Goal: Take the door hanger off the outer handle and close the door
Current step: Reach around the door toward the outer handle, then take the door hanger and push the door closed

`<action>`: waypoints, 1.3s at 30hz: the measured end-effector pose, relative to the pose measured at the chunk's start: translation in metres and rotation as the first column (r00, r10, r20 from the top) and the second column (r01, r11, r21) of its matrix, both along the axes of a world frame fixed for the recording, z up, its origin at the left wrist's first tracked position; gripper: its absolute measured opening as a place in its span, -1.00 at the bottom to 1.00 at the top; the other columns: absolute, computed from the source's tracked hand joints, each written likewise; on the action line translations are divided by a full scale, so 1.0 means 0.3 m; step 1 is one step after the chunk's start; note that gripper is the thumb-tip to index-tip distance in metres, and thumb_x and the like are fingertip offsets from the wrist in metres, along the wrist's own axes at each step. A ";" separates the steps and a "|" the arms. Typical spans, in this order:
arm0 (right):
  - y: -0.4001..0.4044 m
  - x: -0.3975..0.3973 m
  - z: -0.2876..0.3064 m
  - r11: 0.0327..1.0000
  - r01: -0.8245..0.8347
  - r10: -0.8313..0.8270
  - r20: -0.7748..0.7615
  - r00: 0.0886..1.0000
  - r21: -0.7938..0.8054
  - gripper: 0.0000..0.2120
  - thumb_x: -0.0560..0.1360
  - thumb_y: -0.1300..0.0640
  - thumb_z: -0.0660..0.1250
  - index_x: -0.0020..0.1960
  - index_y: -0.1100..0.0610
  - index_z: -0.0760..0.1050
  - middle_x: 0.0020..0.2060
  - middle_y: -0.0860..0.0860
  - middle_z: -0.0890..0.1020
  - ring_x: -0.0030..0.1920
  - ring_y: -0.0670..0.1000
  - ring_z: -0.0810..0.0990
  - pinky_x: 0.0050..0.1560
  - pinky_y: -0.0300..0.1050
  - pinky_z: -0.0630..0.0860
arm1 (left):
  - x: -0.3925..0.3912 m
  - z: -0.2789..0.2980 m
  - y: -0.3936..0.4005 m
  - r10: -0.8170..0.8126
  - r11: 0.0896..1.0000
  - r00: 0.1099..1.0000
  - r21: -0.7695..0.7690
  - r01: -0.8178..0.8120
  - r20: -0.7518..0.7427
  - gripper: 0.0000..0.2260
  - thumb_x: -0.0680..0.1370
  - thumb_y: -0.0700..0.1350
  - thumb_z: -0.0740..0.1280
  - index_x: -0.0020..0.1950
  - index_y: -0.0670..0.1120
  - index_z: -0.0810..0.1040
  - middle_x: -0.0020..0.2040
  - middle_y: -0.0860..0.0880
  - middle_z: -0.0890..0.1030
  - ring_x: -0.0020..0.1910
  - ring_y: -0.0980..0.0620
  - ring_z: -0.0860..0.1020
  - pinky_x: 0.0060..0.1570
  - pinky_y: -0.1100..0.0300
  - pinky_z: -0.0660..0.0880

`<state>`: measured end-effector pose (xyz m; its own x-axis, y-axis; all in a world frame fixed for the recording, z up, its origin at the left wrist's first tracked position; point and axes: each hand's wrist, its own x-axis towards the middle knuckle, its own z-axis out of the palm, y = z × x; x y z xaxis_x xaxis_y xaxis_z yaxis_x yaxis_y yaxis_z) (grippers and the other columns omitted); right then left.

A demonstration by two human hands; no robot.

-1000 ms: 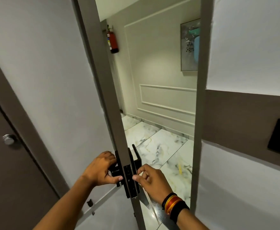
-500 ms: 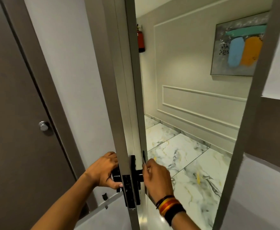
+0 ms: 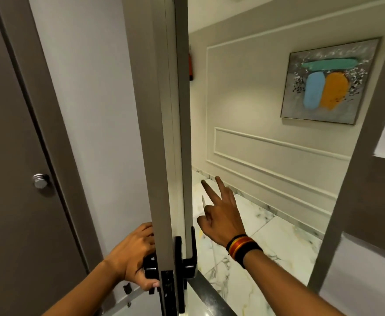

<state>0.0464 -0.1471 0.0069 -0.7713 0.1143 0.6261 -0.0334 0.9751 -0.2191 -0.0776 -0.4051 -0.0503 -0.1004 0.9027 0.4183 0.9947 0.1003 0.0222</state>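
The pale door (image 3: 173, 133) stands ajar, and I see it edge-on. My left hand (image 3: 132, 254) is wrapped around the black inner handle (image 3: 150, 267). The black outer handle (image 3: 192, 252) sticks out on the corridor side with nothing hanging on it. Above and beyond it my right hand (image 3: 223, 215) is raised, two fingers stretched out. A thin pale sliver, the door hanger (image 3: 202, 201) seen edge-on, sits pinched between its thumb and curled fingers. Most of the hanger's face is hidden.
A brown door with a round metal knob (image 3: 40, 180) is on the left. The grey door frame (image 3: 351, 179) rises at right. Beyond lie a marble corridor floor (image 3: 266, 236), a panelled wall with a painting (image 3: 328, 80) and a red fire extinguisher (image 3: 190, 65).
The door has swung further open. My right hand left the outer handle and rose up and away from it, with the pale sliver in its fingers. My left hand stayed on the inner handle.
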 end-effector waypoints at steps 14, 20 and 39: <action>0.300 0.436 0.230 0.996 0.092 -0.084 0.354 0.931 -0.005 -0.40 0.39 -0.45 0.32 -0.32 0.12 0.53 -0.27 -0.10 0.51 -0.23 -0.06 0.48 -0.14 -0.11 0.48 | 0.097 0.003 0.257 0.072 0.981 0.992 -0.172 -0.089 -0.099 -0.15 0.37 0.63 -0.08 -0.18 -0.08 0.62 -0.22 -0.03 0.61 -0.17 -0.05 0.52 0.13 0.04 0.47; 0.422 0.715 0.260 0.982 0.147 -0.053 0.580 0.813 -0.117 -0.90 0.47 0.01 0.52 -0.10 0.03 0.73 -0.06 -0.13 0.59 -0.12 -0.16 0.59 0.06 -0.02 0.64 | 0.172 0.024 0.433 0.018 0.993 0.998 -0.118 -0.025 -0.056 -0.18 0.39 0.57 0.12 -0.44 -0.23 0.47 -0.48 -0.17 0.53 -0.43 -0.20 0.49 -0.07 0.01 0.51; 0.603 1.211 0.203 0.696 0.252 -0.213 0.142 0.967 -0.672 -0.66 0.47 0.25 0.55 0.17 -0.04 0.62 -0.18 0.11 0.77 -0.23 0.11 0.79 0.09 0.14 0.67 | 0.444 -0.097 1.066 0.228 0.876 0.467 0.029 -0.481 0.854 -0.34 0.29 0.54 0.22 -0.39 -0.07 0.20 -0.40 -0.02 0.35 -0.39 -0.02 0.35 -0.34 0.06 0.32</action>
